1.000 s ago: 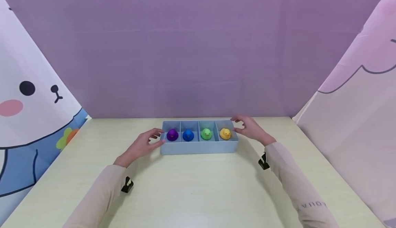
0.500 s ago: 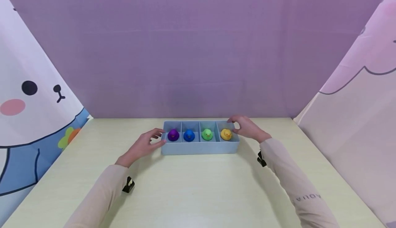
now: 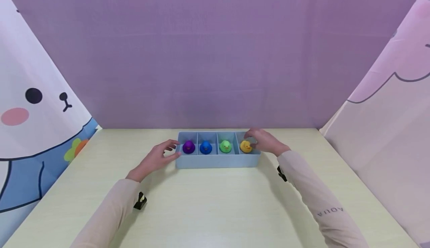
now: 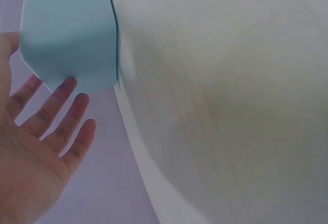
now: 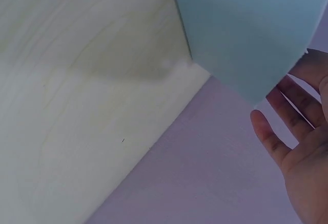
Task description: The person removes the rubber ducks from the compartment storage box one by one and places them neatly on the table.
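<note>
A light blue divided box (image 3: 217, 161) stands at the table's far side, with one small rubber duck in each compartment. From left to right they are a purple duck (image 3: 188, 147), a blue duck (image 3: 205, 147), a green duck (image 3: 225, 146) and a yellow duck (image 3: 246, 146). My left hand (image 3: 156, 157) is at the box's left end, fingers spread and fingertips right at the rim. Over the right compartment reaches my right hand (image 3: 266, 142), its index finger behind the yellow duck and its thumb overlapping the duck's right side. Its other fingers extend beside the box's end wall (image 5: 251, 34).
The pale wooden table (image 3: 215, 207) extends toward me in front of the box. Behind it hangs a purple cloth (image 3: 208, 53). Cartoon-printed cloths, such as the left one (image 3: 37, 136), flank both sides.
My right hand has moved left and inward, from beside the box's right end to over the yellow duck. The left hand has stayed at its end of the box.
</note>
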The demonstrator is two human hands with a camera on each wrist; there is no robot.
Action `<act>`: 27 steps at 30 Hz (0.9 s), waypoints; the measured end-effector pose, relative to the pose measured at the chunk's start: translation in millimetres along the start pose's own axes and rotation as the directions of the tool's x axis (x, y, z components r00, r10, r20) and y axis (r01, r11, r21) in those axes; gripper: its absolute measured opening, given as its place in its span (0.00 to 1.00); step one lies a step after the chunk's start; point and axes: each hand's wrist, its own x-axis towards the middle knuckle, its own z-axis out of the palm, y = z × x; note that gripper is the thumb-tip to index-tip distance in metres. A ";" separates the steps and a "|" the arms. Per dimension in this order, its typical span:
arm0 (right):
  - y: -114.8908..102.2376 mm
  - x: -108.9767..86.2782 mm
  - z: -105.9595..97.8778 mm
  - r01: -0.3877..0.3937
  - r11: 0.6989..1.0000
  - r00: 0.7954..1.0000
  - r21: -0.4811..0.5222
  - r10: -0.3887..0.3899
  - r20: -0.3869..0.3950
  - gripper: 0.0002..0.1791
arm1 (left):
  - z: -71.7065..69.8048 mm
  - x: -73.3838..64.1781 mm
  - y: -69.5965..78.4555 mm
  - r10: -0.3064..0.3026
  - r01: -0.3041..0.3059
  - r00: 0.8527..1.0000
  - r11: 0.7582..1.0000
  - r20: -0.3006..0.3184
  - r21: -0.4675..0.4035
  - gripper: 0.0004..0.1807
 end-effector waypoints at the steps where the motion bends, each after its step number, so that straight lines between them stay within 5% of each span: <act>1: 0.1 0.4 1.0 0.004 1.000 1.000 -0.009 -0.004 0.001 0.18 | -0.1 -0.2 0.2 -0.001 0.001 1.000 1.000 0.001 -0.003 0.25; 16: 3.9 5.2 10.9 0.000 0.989 0.999 -0.145 0.006 0.040 0.19 | -0.2 0.0 1.7 0.007 -0.007 1.000 1.000 0.006 -0.004 0.26; 27: 2.8 8.1 12.7 0.074 0.967 0.997 -0.245 -0.068 0.033 0.21 | 0.0 -0.7 0.4 0.002 -0.002 1.000 1.000 0.000 0.000 0.25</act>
